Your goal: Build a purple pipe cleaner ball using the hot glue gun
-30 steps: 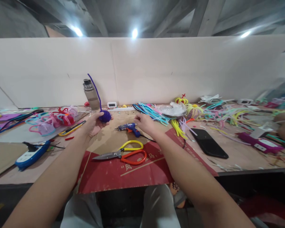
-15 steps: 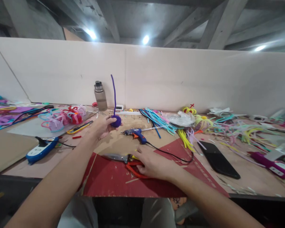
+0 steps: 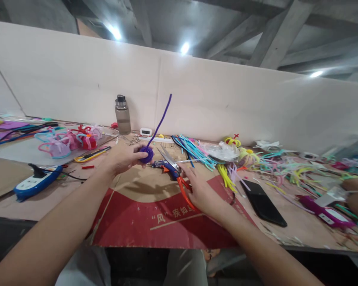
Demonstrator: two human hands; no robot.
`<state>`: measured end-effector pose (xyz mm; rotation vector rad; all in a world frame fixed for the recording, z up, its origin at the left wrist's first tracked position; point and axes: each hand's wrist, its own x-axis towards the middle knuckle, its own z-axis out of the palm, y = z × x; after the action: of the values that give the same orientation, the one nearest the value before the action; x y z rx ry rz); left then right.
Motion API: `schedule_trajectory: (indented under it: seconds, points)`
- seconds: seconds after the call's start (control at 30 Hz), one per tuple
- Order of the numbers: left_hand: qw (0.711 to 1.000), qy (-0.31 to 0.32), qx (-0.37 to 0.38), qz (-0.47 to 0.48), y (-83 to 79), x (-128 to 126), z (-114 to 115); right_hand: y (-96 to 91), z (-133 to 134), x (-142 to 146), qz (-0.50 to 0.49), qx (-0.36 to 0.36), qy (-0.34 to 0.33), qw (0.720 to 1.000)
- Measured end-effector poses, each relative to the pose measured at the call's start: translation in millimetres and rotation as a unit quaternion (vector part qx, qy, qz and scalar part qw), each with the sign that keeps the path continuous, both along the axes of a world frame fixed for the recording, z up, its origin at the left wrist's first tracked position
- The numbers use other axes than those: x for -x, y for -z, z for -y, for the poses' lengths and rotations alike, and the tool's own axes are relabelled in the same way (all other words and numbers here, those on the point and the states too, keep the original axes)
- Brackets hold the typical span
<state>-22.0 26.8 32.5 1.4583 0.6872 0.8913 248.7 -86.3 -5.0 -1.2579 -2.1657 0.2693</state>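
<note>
My left hand [image 3: 123, 159] is closed around a purple pipe-cleaner ball [image 3: 146, 153] whose long loose end sticks up and to the right. My right hand [image 3: 200, 190] grips the orange and yellow handles of a pair of scissors [image 3: 174, 171], lifted off the board with the blades pointing up-left toward the ball. Just behind the blades lies a blue glue gun [image 3: 162, 164] on the brown and red cardboard sheet [image 3: 143, 214].
A grey water bottle [image 3: 122, 115] stands at the back wall. Pink and red pipe-cleaner pieces [image 3: 68, 141] and a blue power strip [image 3: 35, 182] lie left. Loose coloured pipe cleaners [image 3: 197, 151], a black phone [image 3: 262, 202] and another person's arm [image 3: 356, 200] are right.
My right hand went from the glue gun down to the scissors, picked them up and raised them toward the purple ball. The left hand tilted the ball's loose end rightward.
</note>
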Motion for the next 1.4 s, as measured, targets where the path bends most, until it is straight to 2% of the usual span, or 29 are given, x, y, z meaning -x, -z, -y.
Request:
schedule_trajectory:
  seconds: [0.23, 0.5, 0.8, 1.07, 1.3, 1.4]
  points:
    - [0.998, 0.046, 0.000, -0.031, -0.8, -2.3, 4.8, -3.9, -11.2, 5.7, 0.081, -0.012, 0.031, 0.996]
    - [0.996, 0.075, 0.013, -0.052, 0.0, -6.8, 9.6, -5.5, -15.3, 6.4, 0.157, -0.022, 0.035, 0.987]
    - [0.994, 0.084, 0.061, -0.045, 3.2, -8.3, 6.2, -9.7, -21.2, -0.9, 0.226, -0.035, 0.034, 0.973]
    - [0.992, 0.046, 0.111, -0.038, 1.8, -13.0, 10.4, -14.3, -27.1, -11.8, 0.269, -0.075, 0.018, 0.960]
    - [0.992, 0.089, 0.082, -0.034, 7.8, -11.9, 4.6, -18.8, -29.8, -15.3, 0.311, -0.064, 0.016, 0.948]
    - [0.993, 0.087, 0.076, -0.036, 8.0, -11.3, 4.7, -20.9, -29.3, -13.4, 0.326, -0.059, 0.021, 0.943]
